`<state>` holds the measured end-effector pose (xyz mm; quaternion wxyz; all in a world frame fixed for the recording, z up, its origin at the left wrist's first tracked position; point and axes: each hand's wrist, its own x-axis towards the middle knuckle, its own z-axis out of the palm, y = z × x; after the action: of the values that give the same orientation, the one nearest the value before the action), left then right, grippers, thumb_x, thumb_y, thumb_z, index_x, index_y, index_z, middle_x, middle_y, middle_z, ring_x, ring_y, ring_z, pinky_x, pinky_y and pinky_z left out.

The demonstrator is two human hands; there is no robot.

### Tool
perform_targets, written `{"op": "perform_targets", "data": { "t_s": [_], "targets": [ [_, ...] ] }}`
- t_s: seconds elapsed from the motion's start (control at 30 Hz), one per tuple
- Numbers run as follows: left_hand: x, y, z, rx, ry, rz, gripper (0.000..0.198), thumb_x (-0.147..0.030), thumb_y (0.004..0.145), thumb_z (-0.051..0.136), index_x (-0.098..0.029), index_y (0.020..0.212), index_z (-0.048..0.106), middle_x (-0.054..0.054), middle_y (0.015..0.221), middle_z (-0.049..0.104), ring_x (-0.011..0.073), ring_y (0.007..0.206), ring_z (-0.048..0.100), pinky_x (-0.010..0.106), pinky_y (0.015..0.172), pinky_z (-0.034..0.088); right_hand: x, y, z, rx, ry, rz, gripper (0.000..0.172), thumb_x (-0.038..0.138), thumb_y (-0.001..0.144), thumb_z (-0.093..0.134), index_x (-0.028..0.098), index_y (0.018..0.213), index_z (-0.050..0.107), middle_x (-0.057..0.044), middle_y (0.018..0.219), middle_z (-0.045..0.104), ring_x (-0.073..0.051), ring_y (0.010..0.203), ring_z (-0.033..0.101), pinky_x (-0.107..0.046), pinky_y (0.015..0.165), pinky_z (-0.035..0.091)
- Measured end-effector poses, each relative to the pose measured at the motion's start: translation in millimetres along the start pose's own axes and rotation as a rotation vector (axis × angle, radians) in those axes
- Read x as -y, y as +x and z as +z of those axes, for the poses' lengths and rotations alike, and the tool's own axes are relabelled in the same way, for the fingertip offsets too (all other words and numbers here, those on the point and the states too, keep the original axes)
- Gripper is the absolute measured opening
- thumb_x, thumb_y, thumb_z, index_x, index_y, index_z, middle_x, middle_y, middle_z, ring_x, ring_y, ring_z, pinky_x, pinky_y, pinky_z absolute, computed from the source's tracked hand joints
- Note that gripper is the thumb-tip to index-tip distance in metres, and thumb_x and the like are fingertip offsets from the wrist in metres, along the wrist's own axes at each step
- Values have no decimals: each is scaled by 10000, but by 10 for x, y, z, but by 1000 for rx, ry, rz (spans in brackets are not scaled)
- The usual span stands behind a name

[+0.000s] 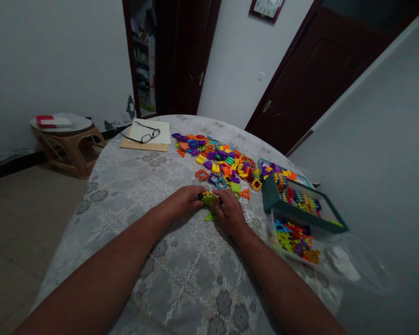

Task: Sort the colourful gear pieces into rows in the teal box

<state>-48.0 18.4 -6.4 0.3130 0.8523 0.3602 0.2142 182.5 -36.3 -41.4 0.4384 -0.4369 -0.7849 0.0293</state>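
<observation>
My left hand (184, 201) and my right hand (231, 213) meet at the middle of the round table (132, 195). Both are closed on a small cluster of joined plastic pieces (209, 199), yellow-green with a dark part. A loose green piece (210, 216) lies on the cloth just below the cluster, by my right thumb. Beyond my hands a pile of coloured interlocking pieces (218, 160) spreads over the cloth.
A teal box (275, 197) with pieces stands at the right, a clear tub of pieces (295, 237) in front of it. Glasses (145, 135) lie on papers at the far edge. A low stool (68, 139) stands left; dark doors behind.
</observation>
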Motion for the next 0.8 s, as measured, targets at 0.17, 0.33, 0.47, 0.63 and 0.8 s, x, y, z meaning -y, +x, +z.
{"op": "perform_targets", "data": {
  "t_s": [0.17,0.33,0.47,0.63,0.8],
  "targets": [
    [31,24,-5,-16,-13,-4,325,-148,933,647,-254,1223,748,67,1238,801,262,1164,724,376,1053,520,-32,-6,58,6,5,-15,360,130,1051,578,258,1369,690,-106,1210,742,-247,1141,713,-411,1009,621],
    [49,20,1,-26,11,-20,294,-180,952,621,-253,1213,737,78,1218,803,264,1128,730,381,1029,529,-180,12,-26,-25,-160,90,369,167,1065,541,233,1392,701,-132,1289,748,-264,1239,686,-452,1128,559],
    [62,21,15,-28,-6,1,400,-138,915,596,-259,1271,733,77,1232,807,255,1133,737,372,1031,531,-370,-5,-176,-38,-526,401,454,195,1035,572,161,1474,678,-205,1511,654,-351,1479,526,-572,1279,394],
    [58,17,29,4,20,-7,390,-148,907,596,-271,1253,727,70,1236,810,255,1136,738,374,1039,541,-487,-76,-219,80,-723,659,448,223,1023,592,155,1455,691,-245,1491,642,-389,1360,594,-550,1154,477],
    [43,12,35,-6,37,-1,393,-143,893,624,-263,1255,721,85,1253,807,267,1153,744,389,1043,553,-512,-103,-165,31,-697,551,396,190,985,620,167,1371,701,-240,1431,667,-385,1280,620,-535,1091,499]
  ]
}}
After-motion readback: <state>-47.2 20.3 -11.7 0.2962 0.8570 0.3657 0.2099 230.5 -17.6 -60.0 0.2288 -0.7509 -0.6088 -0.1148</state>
